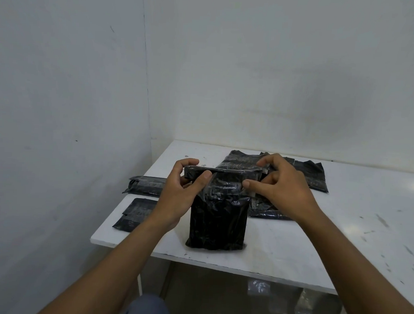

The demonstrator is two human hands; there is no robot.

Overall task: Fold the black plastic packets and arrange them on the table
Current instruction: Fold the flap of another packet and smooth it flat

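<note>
Packet [218, 224] (top) pinched: left hand [177, 193], right hand [286, 187].

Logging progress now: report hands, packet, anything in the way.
Left hand and right hand both pinching the folded-over top of the black packet. Packet upright on the white table, fold unfinished. Two packets at left, pile behind; none blocking.

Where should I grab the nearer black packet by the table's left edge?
Pinch the nearer packet by its near corner, coming from the table's left side. It lies flat, so fingers can't get under its middle, but that corner seems to reach the rim, letting a thumb go above and fingers below.
</note>
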